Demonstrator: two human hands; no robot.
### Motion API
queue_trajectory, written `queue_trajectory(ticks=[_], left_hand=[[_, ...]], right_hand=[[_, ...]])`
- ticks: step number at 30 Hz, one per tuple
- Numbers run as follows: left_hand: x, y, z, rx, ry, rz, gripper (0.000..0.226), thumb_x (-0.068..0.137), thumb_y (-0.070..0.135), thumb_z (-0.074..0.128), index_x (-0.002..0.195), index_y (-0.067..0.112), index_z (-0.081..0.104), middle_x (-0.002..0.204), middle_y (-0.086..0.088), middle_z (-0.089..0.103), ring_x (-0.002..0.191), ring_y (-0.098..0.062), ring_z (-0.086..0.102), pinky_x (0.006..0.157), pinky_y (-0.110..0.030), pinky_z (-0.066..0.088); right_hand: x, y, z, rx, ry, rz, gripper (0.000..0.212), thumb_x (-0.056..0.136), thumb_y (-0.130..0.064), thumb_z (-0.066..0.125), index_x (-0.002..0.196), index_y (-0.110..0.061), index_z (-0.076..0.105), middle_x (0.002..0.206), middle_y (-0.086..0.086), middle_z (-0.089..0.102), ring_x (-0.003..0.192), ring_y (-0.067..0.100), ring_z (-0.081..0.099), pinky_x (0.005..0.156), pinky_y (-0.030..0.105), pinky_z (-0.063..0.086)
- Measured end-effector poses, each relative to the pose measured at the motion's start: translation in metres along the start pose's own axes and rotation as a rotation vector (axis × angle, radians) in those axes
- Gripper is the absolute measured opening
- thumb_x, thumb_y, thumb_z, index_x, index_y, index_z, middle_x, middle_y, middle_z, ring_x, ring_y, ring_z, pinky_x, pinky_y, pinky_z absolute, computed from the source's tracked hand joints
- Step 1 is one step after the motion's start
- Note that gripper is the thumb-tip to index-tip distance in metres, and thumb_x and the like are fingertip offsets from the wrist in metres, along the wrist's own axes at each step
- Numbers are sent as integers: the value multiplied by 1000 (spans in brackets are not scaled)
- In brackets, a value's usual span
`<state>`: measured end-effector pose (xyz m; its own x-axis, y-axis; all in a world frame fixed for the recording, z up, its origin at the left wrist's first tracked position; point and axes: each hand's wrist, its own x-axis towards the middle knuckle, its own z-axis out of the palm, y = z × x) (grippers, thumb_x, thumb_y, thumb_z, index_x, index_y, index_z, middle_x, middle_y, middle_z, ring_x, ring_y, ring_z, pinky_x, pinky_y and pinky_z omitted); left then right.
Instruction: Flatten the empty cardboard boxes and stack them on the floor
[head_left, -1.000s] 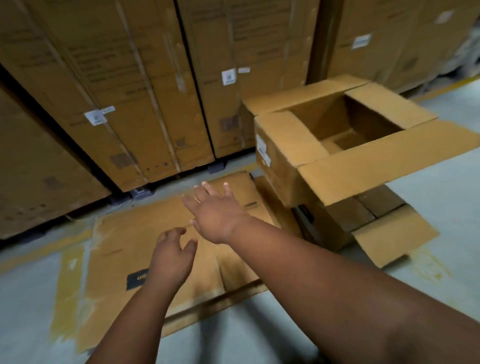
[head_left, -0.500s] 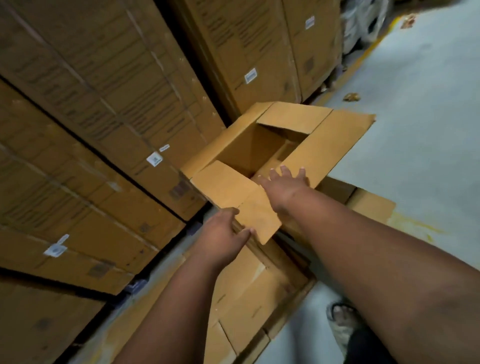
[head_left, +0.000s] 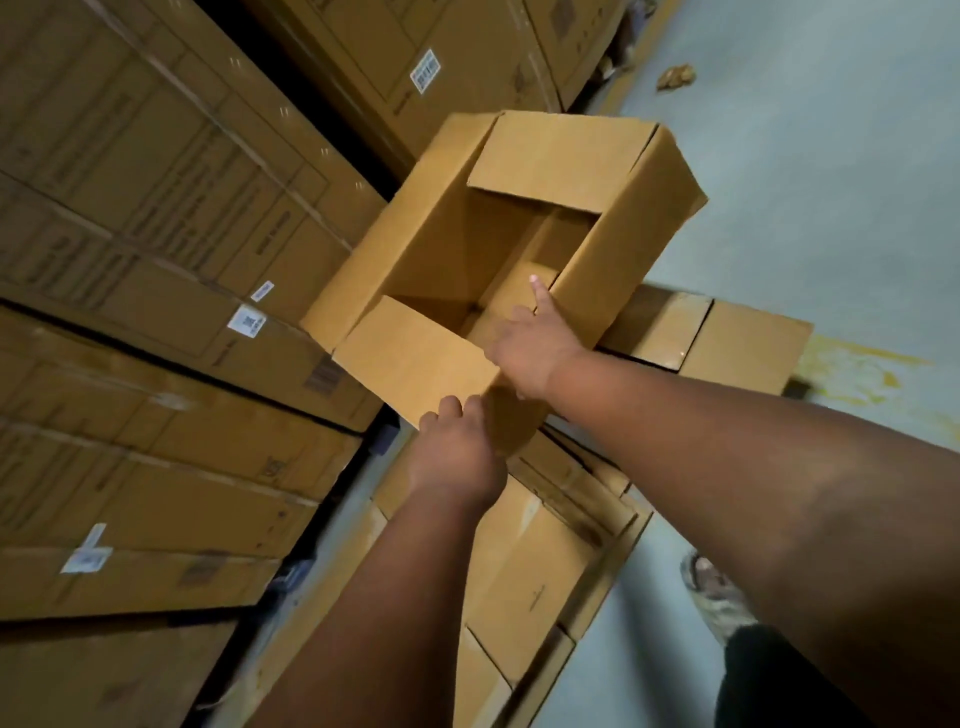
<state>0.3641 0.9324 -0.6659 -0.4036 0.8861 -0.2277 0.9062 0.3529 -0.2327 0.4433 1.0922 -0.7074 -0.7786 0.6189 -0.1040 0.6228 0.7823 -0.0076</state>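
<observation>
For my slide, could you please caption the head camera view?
Both hands, left hand and right hand, grip an open empty box above flattened cardboard on the floor.

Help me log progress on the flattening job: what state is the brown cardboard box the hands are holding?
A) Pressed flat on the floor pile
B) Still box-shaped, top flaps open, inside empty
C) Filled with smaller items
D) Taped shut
B: the brown cardboard box keeps its walls standing with its flaps spread and a bare interior, while the left hand grips a near flap and the right hand holds its rim.
</observation>
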Motion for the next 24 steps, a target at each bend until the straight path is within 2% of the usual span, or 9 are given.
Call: queue_trajectory(ticks=[3,6,9,14,17,19,21,22,24], left_hand=[[-11,-4,4,-16,16,-7,76,97,40,73,161,25,35,139,-3,50,122,-29,45,95,-41,51],[-32,-11,-3,-31,70,-41,62,100,50,68,153,27,47,145,-2,49,130,-29,44,101,-44,49],[-65,-30,-8,5,108,-125,59,101,59,64,154,38,49,173,-8,26,159,-37,20,122,-57,36],[-145,-80,-16,-159,-7,-338,58,102,74,50,157,59,39,182,-5,-11,166,-37,-18,130,-70,9],[-214,-97,-15,-213,-31,-434,83,98,75,56,166,61,10,176,-5,-33,168,-37,-3,134,-61,19],[-260,-105,-8,-287,-13,-519,103,93,82,56,169,53,-6,173,-3,-41,168,-29,11,133,-48,27],[-306,-115,1,-424,142,-636,115,84,99,39,173,40,-3,180,-2,-24,165,-24,25,125,-36,36],[-325,-121,2,-514,241,-721,124,78,104,34,174,33,3,184,-3,-7,162,-24,31,120,-34,41],[-357,-136,2,-734,408,-958,125,81,90,61,174,23,12,180,-8,22,159,-30,37,120,-41,41]], right_hand=[[0,0,-2,-50,-29,-83,24,101,-34,74,125,-34,71,113,-1,72,126,30,62,125,79,-4],[-12,-10,-5,-41,-40,-187,22,103,-28,73,124,-34,71,111,-1,73,121,28,65,127,74,13],[-33,-32,-26,35,-1,-316,21,104,-29,70,125,-31,70,112,-1,73,113,28,68,111,58,46],[-87,-99,-58,143,4,-443,24,103,-28,73,127,-26,71,99,-1,66,93,25,65,85,42,59],[-127,-146,-75,223,38,-487,25,101,-32,77,125,-30,69,93,-5,63,87,20,64,86,43,62],[-156,-178,-86,249,48,-579,46,101,-33,76,143,-36,57,100,-1,65,91,22,64,85,45,61],[-188,-210,-98,226,-22,-759,83,104,-31,72,165,-55,20,109,8,65,97,31,64,84,47,56],[-204,-226,-104,206,-51,-838,92,107,-31,68,165,-63,4,114,11,65,102,35,64,87,50,55],[-234,-252,-115,242,-51,-939,88,112,-30,61,163,-65,-1,131,13,63,117,38,63,101,55,52]])
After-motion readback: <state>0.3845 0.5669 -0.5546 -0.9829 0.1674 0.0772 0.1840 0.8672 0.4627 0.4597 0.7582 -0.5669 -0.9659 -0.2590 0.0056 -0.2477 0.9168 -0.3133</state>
